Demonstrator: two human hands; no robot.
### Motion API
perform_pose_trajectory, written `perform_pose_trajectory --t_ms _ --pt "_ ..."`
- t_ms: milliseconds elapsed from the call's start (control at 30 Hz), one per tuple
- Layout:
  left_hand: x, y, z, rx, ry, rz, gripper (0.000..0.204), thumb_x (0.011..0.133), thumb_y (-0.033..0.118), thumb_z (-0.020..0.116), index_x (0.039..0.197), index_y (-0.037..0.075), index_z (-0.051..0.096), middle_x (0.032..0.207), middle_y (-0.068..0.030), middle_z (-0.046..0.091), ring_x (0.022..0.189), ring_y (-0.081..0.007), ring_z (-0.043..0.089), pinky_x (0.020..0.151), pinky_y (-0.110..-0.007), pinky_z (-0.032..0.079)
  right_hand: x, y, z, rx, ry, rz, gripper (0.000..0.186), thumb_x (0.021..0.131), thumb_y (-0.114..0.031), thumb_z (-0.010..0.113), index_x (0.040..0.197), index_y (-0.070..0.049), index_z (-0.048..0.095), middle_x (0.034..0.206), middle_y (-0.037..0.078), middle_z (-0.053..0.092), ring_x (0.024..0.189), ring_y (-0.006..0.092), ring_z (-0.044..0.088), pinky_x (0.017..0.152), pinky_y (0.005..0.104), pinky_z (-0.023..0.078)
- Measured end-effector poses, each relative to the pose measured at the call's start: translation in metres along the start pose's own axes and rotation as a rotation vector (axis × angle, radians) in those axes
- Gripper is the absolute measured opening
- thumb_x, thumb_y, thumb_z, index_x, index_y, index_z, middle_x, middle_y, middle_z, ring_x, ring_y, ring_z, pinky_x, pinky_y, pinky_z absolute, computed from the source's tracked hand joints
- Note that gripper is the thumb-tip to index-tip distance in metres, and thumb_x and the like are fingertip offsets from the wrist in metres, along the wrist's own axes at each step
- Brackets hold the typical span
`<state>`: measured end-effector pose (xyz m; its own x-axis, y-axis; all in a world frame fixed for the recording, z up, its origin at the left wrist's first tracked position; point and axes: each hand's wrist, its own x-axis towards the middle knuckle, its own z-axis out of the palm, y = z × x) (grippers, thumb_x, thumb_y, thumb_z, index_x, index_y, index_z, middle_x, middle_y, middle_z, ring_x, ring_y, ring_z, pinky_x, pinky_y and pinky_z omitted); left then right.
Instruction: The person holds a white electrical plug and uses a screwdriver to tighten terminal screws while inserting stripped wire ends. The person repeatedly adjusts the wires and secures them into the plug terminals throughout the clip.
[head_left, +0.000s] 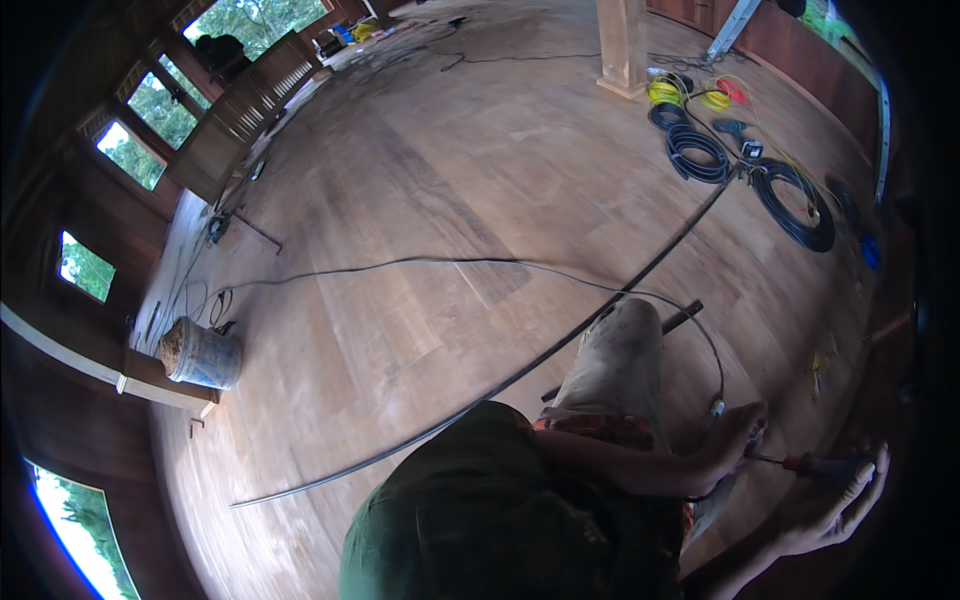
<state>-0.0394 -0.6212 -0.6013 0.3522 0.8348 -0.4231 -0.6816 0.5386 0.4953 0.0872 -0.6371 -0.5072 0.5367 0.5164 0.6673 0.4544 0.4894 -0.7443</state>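
My left hand (738,440) is at the right, its fingers closed round something small that I cannot make out. The right hand (835,508) is a little lower and further right, at the handle of a screwdriver (808,465) with a red and dark grip. Its thin shaft points left and reaches to the left hand. Several right fingers look stretched along the dark handle. Beside the left hand a pale plug or connector (717,408) ends a thin dark cable (420,260) that runs over the wooden floor.
A long dark hose or pipe (540,358) crosses the floor in front of my knee. Coiled black hoses (698,155), yellow cord (664,92) and a power tool (730,127) lie near a wooden post (622,50). A bucket (208,355) stands left, near the wall.
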Motion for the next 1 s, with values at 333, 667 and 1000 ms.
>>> perform_pose_trajectory --t_ms 333,667,1000 --pt "0.004 0.005 -0.014 -0.081 -0.104 0.020 0.033 0.108 0.040 0.049 0.087 0.015 0.053 0.065 0.0023 0.051 0.041 -0.0079 0.040 0.036 -0.024 0.029 0.014 -0.021 0.024 0.533 -0.400 0.056 0.055 0.108 -0.045 0.052 0.132 0.004 0.049 0.107 0.024 0.067 0.101 0.0346 0.071 0.081 0.0415 0.061" --pt "-0.005 0.015 0.000 -0.061 -0.035 0.110 0.037 0.106 0.043 0.048 0.085 0.013 0.048 0.054 0.0008 0.038 0.038 -0.0097 0.033 0.036 -0.027 0.027 0.010 -0.046 0.012 -0.093 -0.323 -0.207 0.066 0.091 -0.045 0.078 0.131 0.006 0.064 0.094 0.013 0.066 0.080 0.0186 0.064 0.071 0.0295 0.053" --pt "-0.006 0.013 -0.002 -0.046 -0.121 0.059 0.038 0.109 0.043 0.046 0.086 0.013 0.048 0.054 0.0004 0.036 0.039 -0.0100 0.033 0.037 -0.026 0.028 0.014 -0.022 0.013 0.579 -0.530 -0.071 0.058 0.106 -0.041 0.057 0.145 0.001 0.047 0.101 0.019 0.064 0.090 0.0269 0.069 0.080 0.0431 0.060"
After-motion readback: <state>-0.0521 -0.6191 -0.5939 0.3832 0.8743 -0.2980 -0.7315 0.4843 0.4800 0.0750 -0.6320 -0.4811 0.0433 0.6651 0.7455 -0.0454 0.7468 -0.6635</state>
